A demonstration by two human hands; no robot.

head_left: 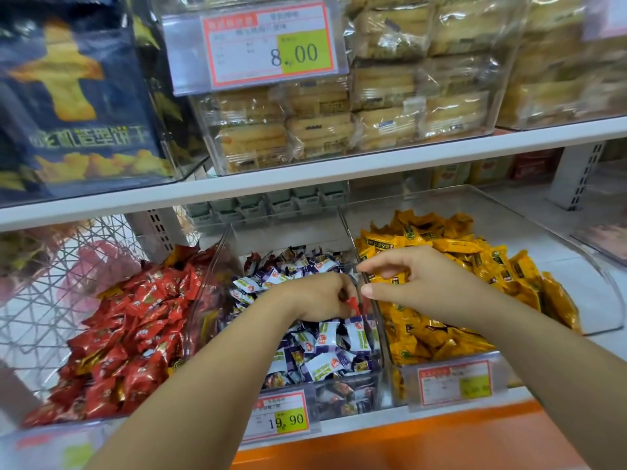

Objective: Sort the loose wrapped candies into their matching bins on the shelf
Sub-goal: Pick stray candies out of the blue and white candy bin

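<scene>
Three clear bins sit side by side on the lower shelf. The left bin [190, 334] holds red wrapped candies [129, 334], the middle bin [353, 398] purple-and-white candies [325, 344], and the right bin [604, 283] yellow candies [458, 252]. My left hand [315, 296] is over the middle bin with fingers curled round a red wrapped candy [353, 305], whose end sticks out. My right hand [417, 283] hovers over the divider between the middle and right bins, fingers bent and spread, with a yellow candy [390, 278] showing beneath them; a grip on it cannot be made out.
A white shelf board [339, 171] runs just above the bins, carrying clear boxes of wrapped biscuits [305, 127] and a blue snack bag [74, 96]. Price tags [281, 418] hang on the bin fronts. A wire basket [68, 266] stands at far left. An orange shelf edge [407, 442] lies below.
</scene>
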